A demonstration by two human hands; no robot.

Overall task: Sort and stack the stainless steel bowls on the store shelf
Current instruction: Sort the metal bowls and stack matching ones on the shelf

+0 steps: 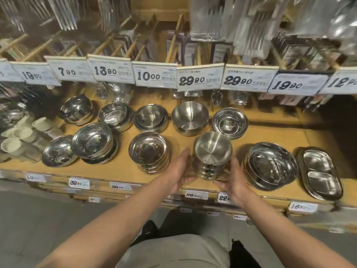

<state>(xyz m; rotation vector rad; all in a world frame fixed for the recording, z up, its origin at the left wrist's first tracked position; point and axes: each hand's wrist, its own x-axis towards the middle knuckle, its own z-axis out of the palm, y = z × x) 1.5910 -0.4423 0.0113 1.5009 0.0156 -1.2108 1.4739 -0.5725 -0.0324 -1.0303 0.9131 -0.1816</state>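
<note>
Bowls are the job, and the nearest stack of brushed bowls (212, 157) stands at the front edge of the shelf (119, 169), between my two hands. My left hand (180, 167) lies flat against its left side, fingers straight and together, curled around nothing. My right hand (232, 174) cups the right side low down; the stack hides its fingertips, so I cannot tell how far they wrap around. I judge I am squaring up or seating this stack, and the next move calls for an even squeeze from both sides so the nested bowls stay level while I shift them. Just right of it sits a wide shallow stack (270, 167), then the divided trays (320, 175) at the far right. To the left stands a polished stack (148, 151), and beyond that more leaning bowls (92, 142). Farther back a row runs along the shelf, with one deep brushed bowl (189, 117) behind my stack. Price tags (201, 78) hang above, partly covering the packaged goods behind. Motion blur smears the upper shelf, and I cannot count the bowls in each stack.
</note>
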